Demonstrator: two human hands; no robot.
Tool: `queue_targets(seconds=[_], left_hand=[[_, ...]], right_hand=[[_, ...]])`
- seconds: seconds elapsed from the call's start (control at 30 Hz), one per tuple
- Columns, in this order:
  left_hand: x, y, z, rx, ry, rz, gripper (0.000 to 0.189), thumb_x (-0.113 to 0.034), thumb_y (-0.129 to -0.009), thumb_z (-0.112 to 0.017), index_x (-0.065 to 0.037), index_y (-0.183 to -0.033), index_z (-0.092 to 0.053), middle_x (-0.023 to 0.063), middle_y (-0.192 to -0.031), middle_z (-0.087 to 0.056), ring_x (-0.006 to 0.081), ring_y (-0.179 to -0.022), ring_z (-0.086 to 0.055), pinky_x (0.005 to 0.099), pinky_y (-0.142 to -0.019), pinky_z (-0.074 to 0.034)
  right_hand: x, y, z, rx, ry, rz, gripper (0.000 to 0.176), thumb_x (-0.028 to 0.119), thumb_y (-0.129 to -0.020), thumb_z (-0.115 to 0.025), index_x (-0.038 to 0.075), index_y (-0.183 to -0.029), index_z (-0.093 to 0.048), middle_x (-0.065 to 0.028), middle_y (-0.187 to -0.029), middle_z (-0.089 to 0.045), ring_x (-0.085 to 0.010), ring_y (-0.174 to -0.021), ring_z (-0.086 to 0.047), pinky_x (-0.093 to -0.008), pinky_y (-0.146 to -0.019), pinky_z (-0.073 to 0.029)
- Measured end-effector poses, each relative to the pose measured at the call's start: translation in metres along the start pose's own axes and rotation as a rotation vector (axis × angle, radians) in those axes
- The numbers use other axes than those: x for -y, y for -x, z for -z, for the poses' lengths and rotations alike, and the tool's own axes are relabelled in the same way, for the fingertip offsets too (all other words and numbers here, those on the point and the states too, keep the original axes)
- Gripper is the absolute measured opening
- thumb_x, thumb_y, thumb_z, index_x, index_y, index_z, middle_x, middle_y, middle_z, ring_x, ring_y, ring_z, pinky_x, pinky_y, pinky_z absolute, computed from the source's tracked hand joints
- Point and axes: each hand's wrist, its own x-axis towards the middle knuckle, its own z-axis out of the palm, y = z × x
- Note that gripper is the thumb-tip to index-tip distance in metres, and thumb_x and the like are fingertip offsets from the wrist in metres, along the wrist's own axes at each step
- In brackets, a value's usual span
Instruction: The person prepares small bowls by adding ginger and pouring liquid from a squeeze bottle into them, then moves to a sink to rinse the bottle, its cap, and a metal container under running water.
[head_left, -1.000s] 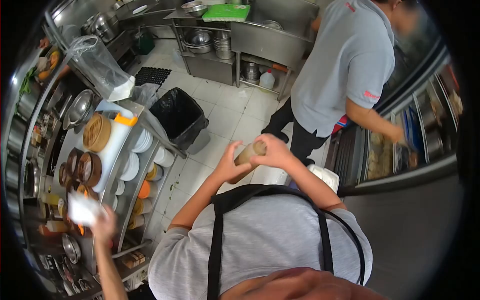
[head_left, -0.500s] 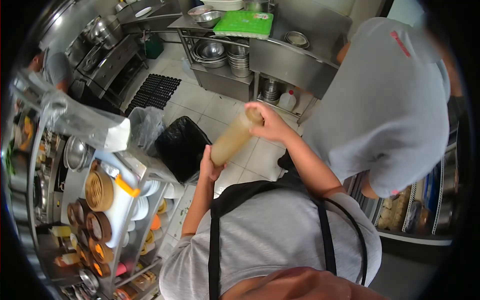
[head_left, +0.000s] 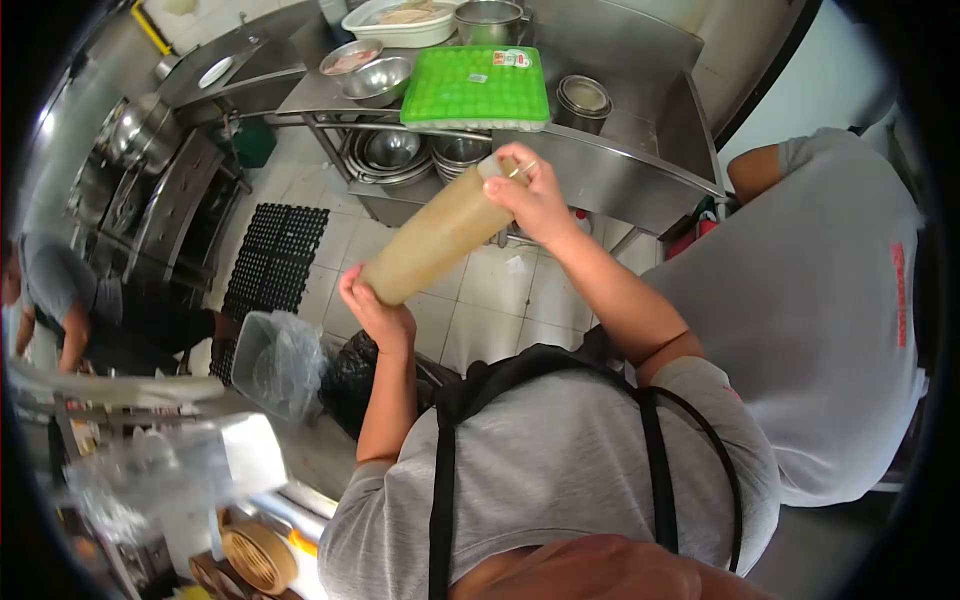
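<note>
A tall bottle [head_left: 435, 236], cylindrical and full of cloudy tan liquid, is held tilted in front of my chest. Its upper end points away to the right. My right hand [head_left: 530, 198] is closed around the top end, which it partly covers. At the lower end, my left hand [head_left: 380, 315] grips the base from below. A black apron [head_left: 520, 362] over a grey shirt lies just below the bottle.
A green lidded tray [head_left: 476, 88] and metal bowls [head_left: 377, 80] sit on the steel counter ahead. One co-worker [head_left: 800, 320] stands close on the right; another person [head_left: 75, 300] is low at far left. A lined bin [head_left: 275, 365] stands left.
The bottle and both hands have moved forward and slightly left in view, still gripping it. My view has shifted forward to the counter. The co-worker on the right has bent lower.
</note>
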Motion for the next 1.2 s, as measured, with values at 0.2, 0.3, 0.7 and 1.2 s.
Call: queue_targets(seconds=[0.2, 0.3, 0.7, 1.2], left_hand=[[0.034, -0.067, -0.044, 0.141, 0.091, 0.122, 0.035, -0.036, -0.087, -0.044, -0.007, -0.106, -0.037, 0.0077, -0.099, -0.045, 0.0177, -0.09, -0.047, 0.031, -0.08, -0.039], [0.065, -0.083, -0.069, 0.155, 0.104, 0.218, 0.031, -0.033, -0.088, -0.043, -0.008, -0.105, -0.037, 0.0067, -0.096, -0.046, 0.0165, -0.088, -0.047, 0.0304, -0.079, -0.039], [0.197, -0.186, -0.292, 0.31, -0.117, -0.319, 0.025, -0.024, -0.082, -0.052, -0.008, -0.1, -0.046, 0.0087, -0.096, -0.046, 0.0214, -0.087, -0.047, 0.0338, -0.08, -0.039], [0.198, -0.244, -0.453, 1.243, -0.661, -1.721, 0.023, -0.018, -0.066, -0.058, -0.025, -0.086, -0.049, -0.001, -0.104, -0.045, 0.0239, -0.097, -0.046, 0.0285, -0.055, -0.042]], right_hand=[[-0.006, -0.051, 0.028, -0.141, 0.061, 0.114, 0.024, 0.019, -0.069, -0.063, 0.002, -0.081, -0.051, 0.0017, -0.07, -0.05, -0.0055, -0.065, -0.044, -0.0221, -0.058, -0.038], [-0.022, -0.072, 0.058, -0.194, 0.075, 0.057, 0.024, 0.02, -0.07, -0.062, 0.002, -0.082, -0.051, 0.0012, -0.071, -0.051, -0.0059, -0.065, -0.045, -0.022, -0.059, -0.039], [-0.067, -0.233, 0.279, -0.206, -0.073, -0.142, 0.036, 0.034, -0.074, -0.055, 0.005, -0.094, -0.052, -0.0003, -0.076, -0.054, -0.0086, -0.066, -0.047, -0.0229, -0.056, -0.037], [-0.126, -0.4, 0.416, 0.435, -0.129, -1.078, 0.032, 0.044, -0.076, -0.05, 0.013, -0.082, -0.059, 0.0007, -0.071, -0.059, -0.0131, -0.059, -0.056, -0.0278, -0.048, -0.044]])
